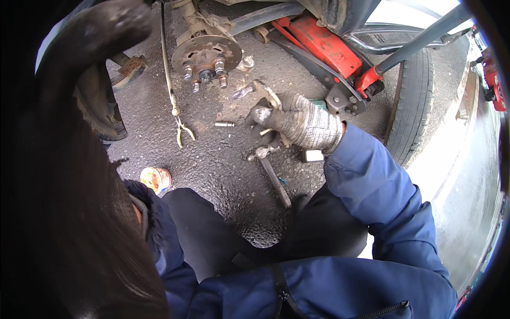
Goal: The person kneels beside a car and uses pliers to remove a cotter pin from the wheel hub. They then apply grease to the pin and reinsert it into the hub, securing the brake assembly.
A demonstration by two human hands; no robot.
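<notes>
My right hand (305, 122), in a knit glove with dark fingertips, is closed around a tan curved part (272, 97) whose kind I cannot make out. Below that hand a ball-peen hammer (273, 177) lies on the ground, its head near the fingers. A small metal socket (225, 124) rests to the left. My left hand (90, 42) is raised very close to the camera, dark and blurred. One curved finger stretches out from it, with nothing visible in its grasp; the other fingers are hard to see. Ahead is a rusty wheel hub (188, 49) with nuts on its studs.
Yellowish-handled pliers (182, 133) lie at the end of a long cable (167, 69). A tub of orange grease (155, 179) stands at left. A red floor jack (329, 48) and a tyre (411, 106) are at right. A small white-topped box (313, 156) sits beneath my right wrist.
</notes>
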